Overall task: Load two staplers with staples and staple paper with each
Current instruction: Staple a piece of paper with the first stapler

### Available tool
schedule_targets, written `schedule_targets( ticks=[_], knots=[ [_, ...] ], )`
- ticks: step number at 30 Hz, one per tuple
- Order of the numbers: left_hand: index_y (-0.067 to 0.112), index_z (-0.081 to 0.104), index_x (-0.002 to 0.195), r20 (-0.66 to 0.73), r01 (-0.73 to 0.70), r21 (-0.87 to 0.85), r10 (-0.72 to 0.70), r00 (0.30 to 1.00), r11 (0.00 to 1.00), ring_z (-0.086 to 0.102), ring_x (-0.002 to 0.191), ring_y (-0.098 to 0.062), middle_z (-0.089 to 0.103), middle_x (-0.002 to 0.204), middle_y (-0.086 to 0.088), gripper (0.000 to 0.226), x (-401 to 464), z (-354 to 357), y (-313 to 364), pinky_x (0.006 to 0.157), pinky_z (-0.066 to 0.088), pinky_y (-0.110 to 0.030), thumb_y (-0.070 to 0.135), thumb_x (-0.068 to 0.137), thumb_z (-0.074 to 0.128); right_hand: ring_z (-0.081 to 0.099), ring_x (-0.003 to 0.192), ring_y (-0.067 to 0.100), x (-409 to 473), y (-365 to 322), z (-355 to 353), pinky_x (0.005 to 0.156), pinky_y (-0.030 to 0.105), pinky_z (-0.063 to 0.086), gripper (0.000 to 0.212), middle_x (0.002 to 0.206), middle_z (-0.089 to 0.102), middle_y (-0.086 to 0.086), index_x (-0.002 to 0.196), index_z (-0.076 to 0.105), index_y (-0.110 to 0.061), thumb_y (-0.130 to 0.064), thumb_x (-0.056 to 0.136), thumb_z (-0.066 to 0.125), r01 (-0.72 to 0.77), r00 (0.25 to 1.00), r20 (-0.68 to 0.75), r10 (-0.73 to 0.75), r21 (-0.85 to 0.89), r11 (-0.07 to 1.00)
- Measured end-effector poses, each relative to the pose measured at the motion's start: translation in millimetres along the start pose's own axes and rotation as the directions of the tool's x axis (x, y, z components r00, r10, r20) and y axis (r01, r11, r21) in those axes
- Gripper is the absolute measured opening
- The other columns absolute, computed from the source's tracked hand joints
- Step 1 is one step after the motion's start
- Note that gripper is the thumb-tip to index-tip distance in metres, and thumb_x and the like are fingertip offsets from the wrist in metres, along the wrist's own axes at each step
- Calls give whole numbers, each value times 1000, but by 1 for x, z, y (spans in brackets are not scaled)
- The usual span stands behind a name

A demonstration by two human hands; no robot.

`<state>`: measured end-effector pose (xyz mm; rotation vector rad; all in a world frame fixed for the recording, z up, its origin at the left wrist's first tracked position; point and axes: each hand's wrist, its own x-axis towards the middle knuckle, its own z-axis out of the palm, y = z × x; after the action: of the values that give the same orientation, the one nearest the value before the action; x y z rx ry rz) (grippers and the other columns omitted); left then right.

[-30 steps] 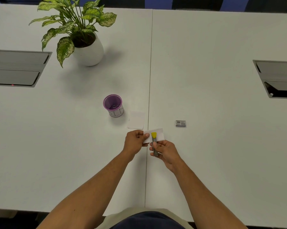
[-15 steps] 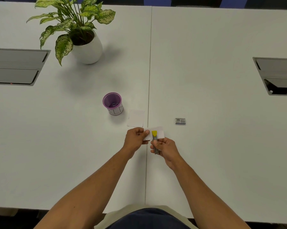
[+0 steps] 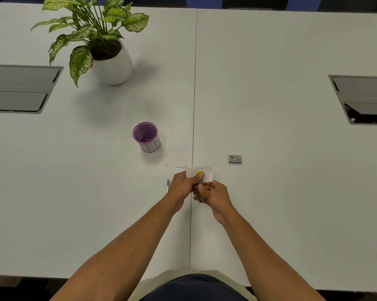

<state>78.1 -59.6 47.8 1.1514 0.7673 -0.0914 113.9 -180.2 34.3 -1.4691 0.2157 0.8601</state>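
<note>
Matt white table (image 3: 270,203), paper slip (image 3: 207,171)

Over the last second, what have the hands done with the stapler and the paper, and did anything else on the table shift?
The left hand slid right along the paper; its thumb now presses on the stapler's yellow head. It uncovered a blue pen on the table. The right hand still grips the stapler's body. The purple cup, spare paper, staple box and plant stayed put.

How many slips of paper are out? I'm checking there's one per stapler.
2. One paper slip lies flat on the table right of the purple cup; the other paper slip is held with the stapler.
</note>
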Motion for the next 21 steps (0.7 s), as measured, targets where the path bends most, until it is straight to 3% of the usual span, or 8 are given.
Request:
schedule_targets(
  ticks=[6, 10, 14, 18, 21],
  knots=[
    [9, 71, 95, 3, -2, 45, 2, 1000, 999, 64, 77, -28, 72, 88, -16, 13, 2, -2, 0, 73, 55, -39, 19, 88, 70, 71, 82, 27, 0, 2, 2, 72, 36, 60, 12, 95, 74, 19, 99, 71, -4, -12, 90, 68, 3, 1000, -16, -3, 20, 1000],
    [5, 70, 103, 65, 9, 114, -16, 998, 993, 70, 91, -34, 73, 99, -19, 28, 0, -6, -2, 85, 57, -44, 29, 90, 67, 71, 86, 29, -2, 6, -2, 72, 34, 59, 13, 98, 73, 20, 99, 68, -2, -10, 90, 67, -44, 999, 2, 44, 62, 997],
    [5, 67, 112, 145, 52, 92, -65, 987, 994, 69, 99, -28, 72, 107, -18, 39, -3, -8, -7, 90, 56, -42, 38, 94, 59, 71, 89, 29, -3, 7, -7, 84, 40, 58, 13, 100, 73, 17, 102, 68, -4, -9, 91, 66, -46, 999, 29, 45, 53, 998],
    [13, 67, 114, 169, 62, 85, -76, 983, 994, 70, 96, -21, 74, 105, -9, 39, -5, -7, -10, 83, 59, -35, 44, 97, 51, 73, 84, 22, -5, 4, -12, 75, 32, 58, 16, 99, 75, 13, 104, 69, -6, -9, 89, 68, -29, 998, 56, 25, 64, 998],
    [15, 64, 121, 147, 61, 61, -69, 987, 996, 69, 102, -22, 72, 112, -8, 43, -5, -8, -11, 86, 58, -37, 46, 98, 45, 73, 86, 24, -3, 5, -14, 77, 32, 58, 20, 101, 75, 14, 111, 67, -6, -9, 90, 65, -26, 999, 39, 23, 95, 995]
  ],
)
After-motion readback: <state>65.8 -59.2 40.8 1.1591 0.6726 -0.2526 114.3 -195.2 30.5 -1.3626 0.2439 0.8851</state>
